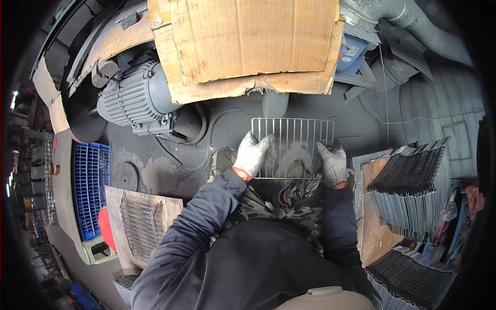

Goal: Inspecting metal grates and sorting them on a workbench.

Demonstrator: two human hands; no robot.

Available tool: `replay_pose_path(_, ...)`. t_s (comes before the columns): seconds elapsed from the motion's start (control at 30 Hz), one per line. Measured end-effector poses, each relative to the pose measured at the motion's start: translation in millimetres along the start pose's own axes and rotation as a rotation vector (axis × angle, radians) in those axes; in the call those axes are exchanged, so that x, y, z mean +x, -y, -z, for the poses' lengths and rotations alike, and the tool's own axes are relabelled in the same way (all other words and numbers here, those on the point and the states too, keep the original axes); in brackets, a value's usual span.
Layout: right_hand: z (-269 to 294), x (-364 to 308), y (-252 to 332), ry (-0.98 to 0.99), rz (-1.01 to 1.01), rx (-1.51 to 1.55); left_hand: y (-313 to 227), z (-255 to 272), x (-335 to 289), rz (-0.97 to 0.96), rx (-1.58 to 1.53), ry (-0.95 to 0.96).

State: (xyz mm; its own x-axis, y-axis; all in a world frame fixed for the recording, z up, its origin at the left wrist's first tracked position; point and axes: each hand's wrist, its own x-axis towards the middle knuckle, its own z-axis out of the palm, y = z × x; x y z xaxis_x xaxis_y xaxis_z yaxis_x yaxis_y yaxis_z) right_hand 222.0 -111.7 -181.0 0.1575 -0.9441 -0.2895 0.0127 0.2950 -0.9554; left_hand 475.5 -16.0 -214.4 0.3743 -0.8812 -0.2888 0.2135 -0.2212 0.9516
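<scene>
A rectangular wire rack [293,147] with thin parallel bars is held out in front of me, above my lap. My left hand [253,156], in a pale work glove with a red cuff edge, grips its left side. On the opposite side, my right hand [333,163], in a greyer, dirtier glove, has its fingers and thumb closed on the frame. My camouflage trousers and the dark floor show through the bars.
Brown cardboard sheets [248,41] hang ahead. A grey electric motor [137,98] stands front left. Wire racks [138,227] lie on a board at left, near a blue plastic crate [93,186]. Tall stacks of racks [411,188] stand at right. A ribbed duct [434,33] runs upper right.
</scene>
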Motion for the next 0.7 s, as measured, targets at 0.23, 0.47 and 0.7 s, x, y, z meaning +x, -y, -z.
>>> replay_pose_path(0.23,-69.3,-2.6,-36.5,0.09,-0.02,-0.026,-22.3,67.5,-25.6,0.214,-0.063,-0.209)
replay_pose_path(0.47,2.5,-13.6,3.6,-0.155,-0.145,0.074,0.9,-11.1,6.3,-0.026,0.007,-0.011)
replay_pose_path(0.7,-90.6,-10.3,-27.0,0.132,-0.075,-0.059,-19.6,77.0,-32.3,0.164,-0.19,-0.254)
